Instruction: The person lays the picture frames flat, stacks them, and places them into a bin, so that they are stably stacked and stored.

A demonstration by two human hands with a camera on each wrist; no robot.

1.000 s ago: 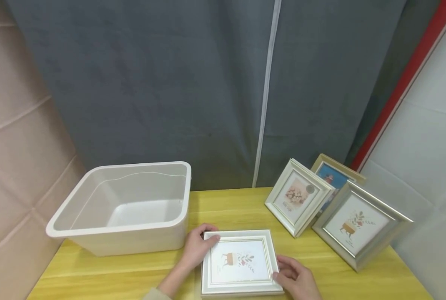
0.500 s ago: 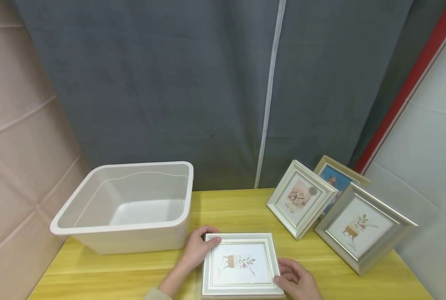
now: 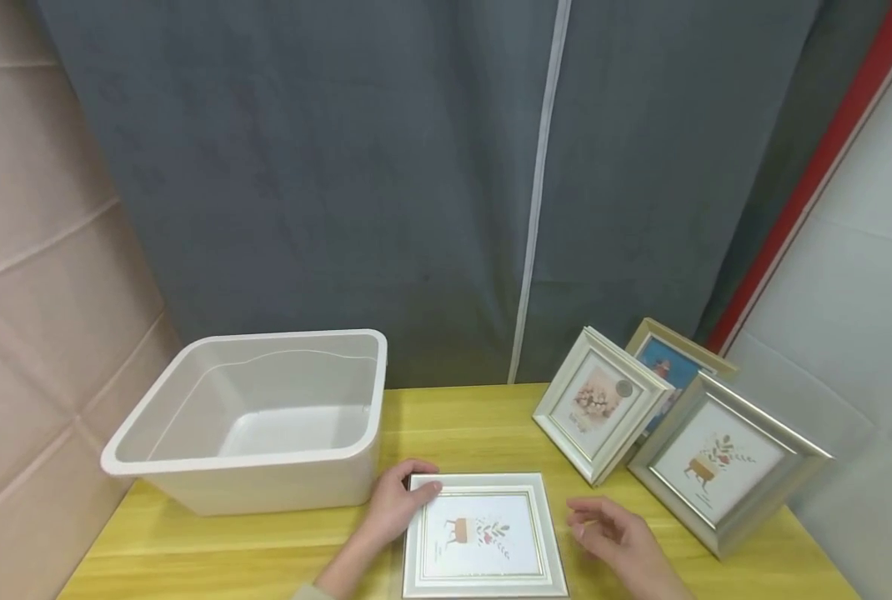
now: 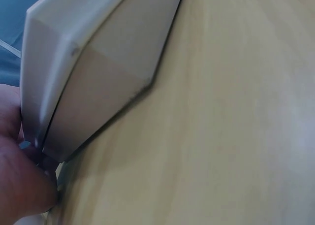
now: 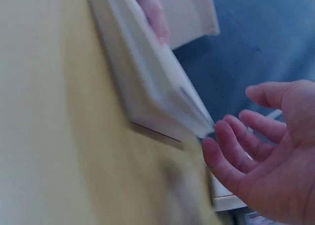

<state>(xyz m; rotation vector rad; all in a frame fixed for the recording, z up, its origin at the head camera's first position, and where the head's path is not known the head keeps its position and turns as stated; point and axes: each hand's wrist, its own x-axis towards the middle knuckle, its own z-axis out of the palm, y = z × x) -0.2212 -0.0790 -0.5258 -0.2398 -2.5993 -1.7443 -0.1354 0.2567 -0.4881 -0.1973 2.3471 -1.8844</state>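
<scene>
A white picture frame (image 3: 483,583) lies on the wooden table, its plant picture turned sideways; the left wrist view shows the thick edge of stacked frames (image 4: 98,77). My left hand (image 3: 397,506) grips the upper left corner, thumb on top. Just off the right side, my right hand (image 3: 617,537) touches nothing, fingers loosely bent. In the right wrist view that hand (image 5: 266,156) has its fingers apart beside the stack (image 5: 147,82), with a gap between thumb and fingertips.
A deep white bin (image 3: 266,483) stands at the left. At the right stand a white frame with a flower picture (image 3: 592,404), a gold frame with a blue picture (image 3: 667,358) and a silver frame (image 3: 724,462). A grey curtain (image 3: 303,167) hangs behind the table.
My right hand has let go of the frame's right edge and moved a little to the right. My left hand keeps its grip on the corner.
</scene>
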